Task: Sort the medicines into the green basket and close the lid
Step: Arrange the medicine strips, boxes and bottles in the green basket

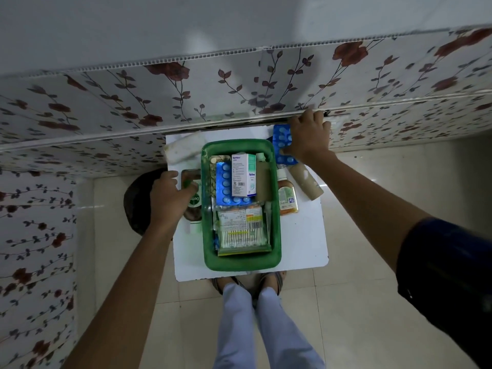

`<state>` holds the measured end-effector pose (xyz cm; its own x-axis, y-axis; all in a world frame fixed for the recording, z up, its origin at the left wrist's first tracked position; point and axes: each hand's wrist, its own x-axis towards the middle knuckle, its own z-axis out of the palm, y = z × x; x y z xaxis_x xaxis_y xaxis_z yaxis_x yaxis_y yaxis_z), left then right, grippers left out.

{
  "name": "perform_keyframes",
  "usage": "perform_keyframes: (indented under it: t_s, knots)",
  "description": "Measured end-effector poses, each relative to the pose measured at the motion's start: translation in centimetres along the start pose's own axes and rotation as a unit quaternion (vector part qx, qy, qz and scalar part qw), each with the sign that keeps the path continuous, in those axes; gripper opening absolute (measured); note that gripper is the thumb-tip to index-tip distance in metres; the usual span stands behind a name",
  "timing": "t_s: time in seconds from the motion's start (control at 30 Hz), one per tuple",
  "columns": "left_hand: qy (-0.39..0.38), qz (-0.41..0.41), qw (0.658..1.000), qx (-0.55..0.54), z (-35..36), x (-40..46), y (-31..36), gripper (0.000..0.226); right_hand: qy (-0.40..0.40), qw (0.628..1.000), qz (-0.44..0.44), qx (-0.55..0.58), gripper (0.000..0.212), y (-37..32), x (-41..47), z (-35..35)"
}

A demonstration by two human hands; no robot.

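The green basket (277, 243) stands on a small white table (306, 235), lid off. Inside lie a blue blister strip (226, 186), a white and teal medicine box (243, 174), a sachet pack and a pack of cotton buds (243, 239). My left hand (167, 198) rests on a Dettol bottle (195, 206) lying left of the basket, fingers curled over its top. My right hand (306, 137) grips a blue blister strip (282, 141) at the table's far right corner. An amber bottle (287, 198) and a beige tube (306, 179) lie right of the basket.
A white roll-like item (183, 150) lies at the table's far left. A floral-patterned wall panel (213, 97) runs close behind the table. A dark round object (137, 201) sits on the tiled floor to the left. My feet (250, 286) stand at the table's near edge.
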<state>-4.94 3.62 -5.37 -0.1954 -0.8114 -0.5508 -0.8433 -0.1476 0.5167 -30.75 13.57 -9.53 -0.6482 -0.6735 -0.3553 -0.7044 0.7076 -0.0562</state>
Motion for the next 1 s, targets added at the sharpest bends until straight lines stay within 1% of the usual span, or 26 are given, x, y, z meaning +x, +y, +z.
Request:
perform_keyframes:
  t_s: [0.07, 0.13, 0.23, 0.3, 0.37, 0.43, 0.5, 0.53, 0.57, 0.63, 0.67, 0.7, 0.73, 0.8, 0.9, 0.97, 1.0]
  knots:
    - [-0.019, -0.005, 1.0, -0.011, 0.3, 0.0, 0.1, 0.05, 0.013, 0.999, 0.015, 0.031, 0.06, 0.2, 0.0, -0.1]
    - [-0.024, -0.002, 1.0, -0.001, 0.6, 0.0, 0.1, 0.047, 0.014, 0.995, 0.029, 0.096, 0.047, 0.3, 0.0, -0.3]
    - [-0.023, 0.004, 1.0, 0.016, 0.8, 0.4, -0.3, 0.052, 0.014, 0.98, 0.029, 0.195, 0.034, 0.5, -0.3, -0.9]
    - [-0.027, 0.009, 0.999, 0.043, 1.1, 0.9, -1.0, 0.06, 0.059, 0.967, 0.044, 0.243, 0.029, 0.5, -1.0, -1.9]
    - [-0.022, 0.018, 0.996, 0.086, 1.6, 1.3, -2.0, 0.063, 0.131, 0.942, 0.064, 0.301, 0.027, 0.1, -2.6, -3.4]
    - [-0.012, 0.02, 0.994, 0.104, 2.1, 1.2, -2.3, 0.052, 0.202, 0.908, 0.078, 0.358, 0.025, -0.7, -5.2, -5.2]
    - [-0.006, 0.004, 0.996, 0.085, 2.5, 1.1, -2.4, 0.035, 0.241, 0.878, 0.062, 0.409, 0.025, -1.9, -8.2, -7.0]
    - [-0.005, -0.01, 0.998, 0.069, 2.6, 1.1, -2.6, 0.027, 0.23, 0.876, 0.044, 0.422, 0.025, -2.6, -9.6, -7.6]
    - [-0.004, -0.024, 0.998, 0.051, 2.7, 1.2, -3.0, 0.022, 0.191, 0.884, 0.021, 0.427, 0.025, -3.4, -10.7, -7.8]
    - [-0.001, -0.055, 0.998, 0.017, 2.5, 0.9, -3.3, 0.016, 0.06, 0.911, -0.035, 0.406, 0.029, -5.0, -12.4, -7.0]
    - [0.003, -0.066, 0.998, -0.001, 2.3, 0.6, -3.4, 0.014, 0.007, 0.921, -0.059, 0.384, 0.03, -5.7, -13.0, -6.0]
    - [0.008, -0.076, 0.997, -0.021, 2.1, 0.4, -3.5, 0.014, -0.026, 0.929, -0.073, 0.361, 0.031, -6.3, -13.5, -5.0]
    - [0.014, -0.084, 0.995, -0.045, 1.8, 0.1, -3.7, 0.016, -0.042, 0.934, -0.074, 0.346, 0.033, -6.8, -14.1, -4.0]
    - [0.027, -0.093, 0.991, -0.095, 1.3, -0.2, -4.2, 0.022, -0.056, 0.933, -0.061, 0.35, 0.041, -7.2, -15.0, -2.3]
    - [0.047, -0.116, 0.98, -0.155, 0.3, -1.0, -4.8, 0.021, -0.072, 0.935, -0.052, 0.344, 0.045, -7.4, -16.3, -0.6]
    - [0.048, -0.13, 0.972, -0.19, -0.4, -1.5, -5.2, 0.019, -0.093, 0.951, -0.065, 0.286, 0.044, -7.5, -17.0, 0.1]
    - [0.044, -0.131, 0.968, -0.21, -0.8, -1.8, -5.2, 0.019, -0.086, 0.959, -0.077, 0.258, 0.043, -7.6, -17.5, 0.1]
